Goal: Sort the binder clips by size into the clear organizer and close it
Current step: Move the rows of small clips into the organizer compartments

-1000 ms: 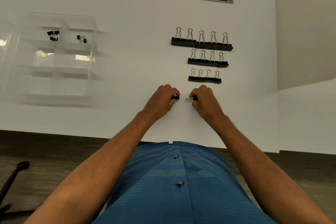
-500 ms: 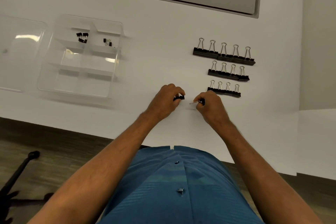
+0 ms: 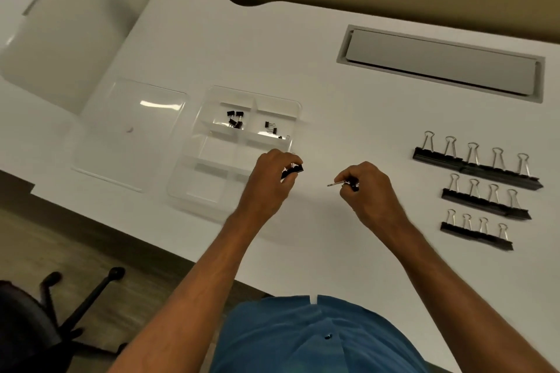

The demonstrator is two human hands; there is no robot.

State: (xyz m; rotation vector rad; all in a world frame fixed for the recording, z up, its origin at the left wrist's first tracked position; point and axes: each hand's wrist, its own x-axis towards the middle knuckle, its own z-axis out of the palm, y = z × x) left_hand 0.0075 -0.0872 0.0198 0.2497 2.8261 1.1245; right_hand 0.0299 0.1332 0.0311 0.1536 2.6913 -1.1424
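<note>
Right now the left hand [image 3: 271, 180] pinches a small black binder clip [image 3: 292, 170] in its curled fingers, held just over the near right edge of the clear organizer [image 3: 194, 191]. The right hand [image 3: 368, 191] grips another small clip [image 3: 348, 183] between thumb and fingers, its wire handle poking out to the left; this hand is above the bare white table [image 3: 318, 100], a little apart from the left one.

The organizer sits open on the table, divided into compartments. Its far left compartment holds a cluster of tiny black clips [image 3: 235, 119], and the far right one holds a few more [image 3: 271, 127]. The loose lid [image 3: 130, 133] lies flat just left of the organizer.

Off to the right, well clear of both hands, three rows of clips stand on the table: the largest row [image 3: 475, 160] farthest away, a middle row [image 3: 485, 198] in front of it, and a smaller row [image 3: 475, 230] nearest.
</note>
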